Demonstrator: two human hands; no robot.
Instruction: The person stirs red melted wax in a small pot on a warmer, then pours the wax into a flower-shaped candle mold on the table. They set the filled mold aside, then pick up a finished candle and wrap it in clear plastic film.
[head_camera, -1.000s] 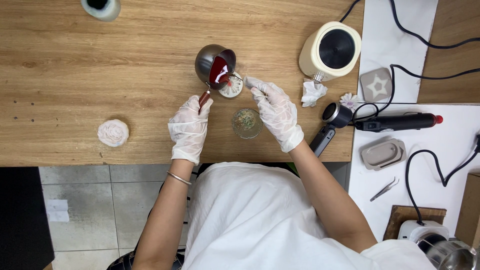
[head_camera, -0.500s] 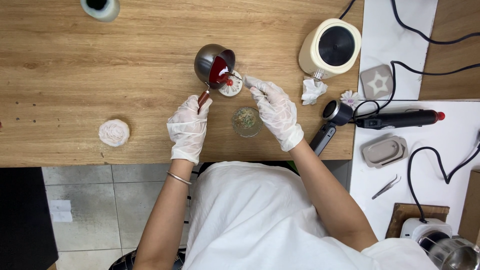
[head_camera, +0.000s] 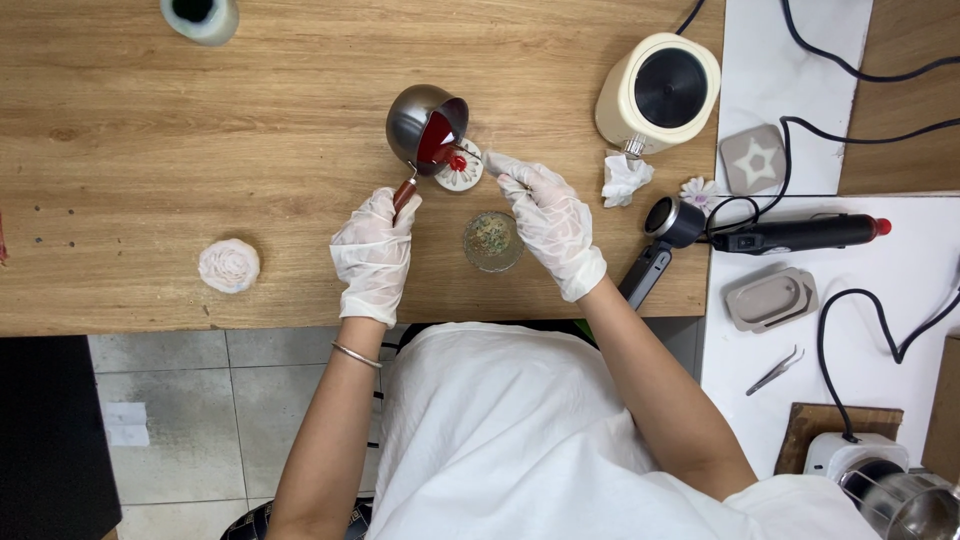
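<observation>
Tilting small metal pot, left hand

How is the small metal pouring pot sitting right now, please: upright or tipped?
Tipped. The metal pot, held by the left hand, leans toward the white mold, with red liquid at its spout.

On the table, the small pot tilts over the flower mould, just left of the right hand; the glass dish sits nearer, between both hands, the left hand gripping the pot's handle
</observation>
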